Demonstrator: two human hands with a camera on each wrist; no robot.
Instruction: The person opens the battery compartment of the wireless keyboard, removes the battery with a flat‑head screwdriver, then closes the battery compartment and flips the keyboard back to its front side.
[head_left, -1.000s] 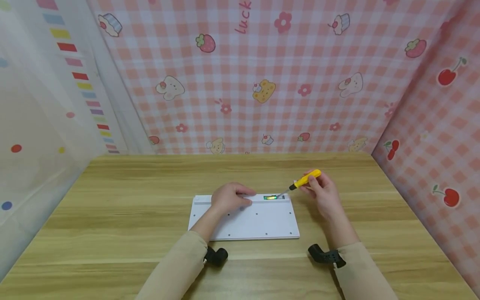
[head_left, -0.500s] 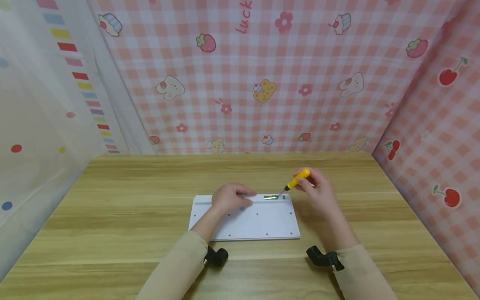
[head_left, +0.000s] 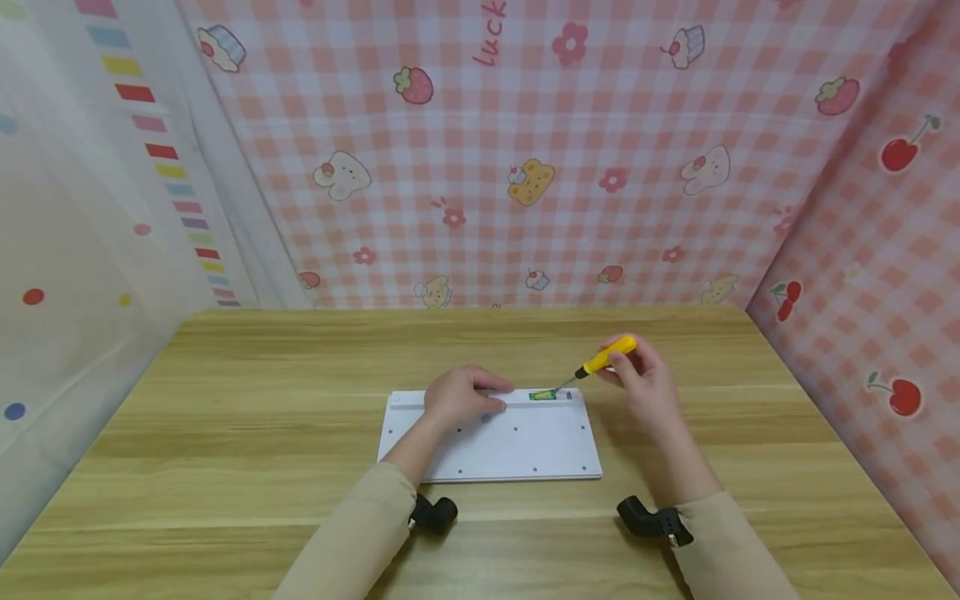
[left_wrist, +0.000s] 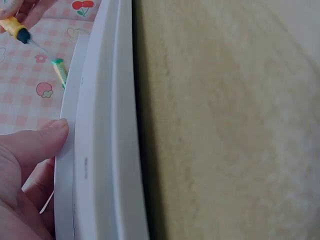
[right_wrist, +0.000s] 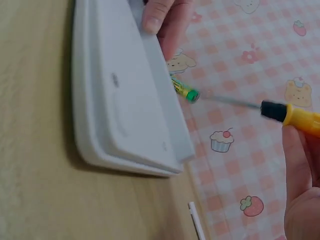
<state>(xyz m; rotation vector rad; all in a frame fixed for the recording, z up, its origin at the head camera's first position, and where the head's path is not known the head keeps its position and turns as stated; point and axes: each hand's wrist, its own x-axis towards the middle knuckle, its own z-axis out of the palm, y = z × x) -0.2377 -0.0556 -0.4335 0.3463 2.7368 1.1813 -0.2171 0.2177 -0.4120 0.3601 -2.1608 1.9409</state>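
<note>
A white keyboard lies underside up on the table, screw holes showing and its raised bar along the far side. My left hand grips that bar, thumb on the near face and fingers behind it. At the bar's right part sits a green and yellow battery in an open slot; its green end shows past the bar in the right wrist view. My right hand holds a screwdriver by its yellow handle, with the metal tip at the battery's right end.
Around the keyboard spreads a wood-grain table. A small white strip lies near the keyboard's corner in the right wrist view. Pink checked cloth hangs behind the table and at the right.
My right hand first swung the screwdriver left and steeper, then tipped its handle back to the right. The battery's bright glint has given way to its yellow label. My left hand stays put.
</note>
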